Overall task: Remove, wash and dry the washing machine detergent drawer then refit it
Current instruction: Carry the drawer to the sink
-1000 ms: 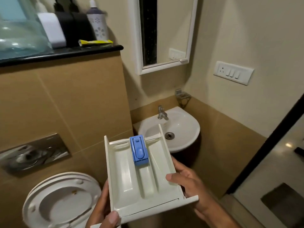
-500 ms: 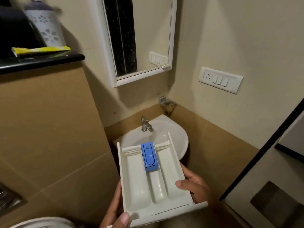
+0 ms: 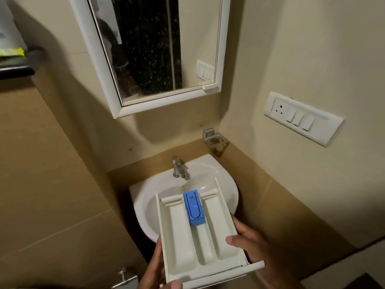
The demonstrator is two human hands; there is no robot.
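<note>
The detergent drawer (image 3: 200, 236), a white plastic tray with three long compartments, is held in both hands in front of the corner wash basin (image 3: 227, 197), its far end reaching over the basin's near rim. A blue siphon insert (image 3: 195, 208) is seated in the middle compartment, toward the end nearest the basin. The drawer's front panel lies at the end farthest from the basin, closest to the camera.

The left hand (image 3: 158, 270) is wrapped around the drawer's left wall, with the thumb laid over the front panel corner and the fingers hidden beneath the tray. The right hand (image 3: 252, 247) is clasped on the right wall, the thumb pressed over the rim into the right compartment and the fingers curled under the side.

A chrome tap (image 3: 178, 169) is mounted at the back of the basin, closed, with no water seen running. A white-framed mirror (image 3: 154, 51) is fixed on the wall above the basin, and a metal holder (image 3: 215, 141) is set in the corner just above the basin's back edge. A white switch plate (image 3: 302, 117) is fitted on the wall to the right of the basin.
</note>
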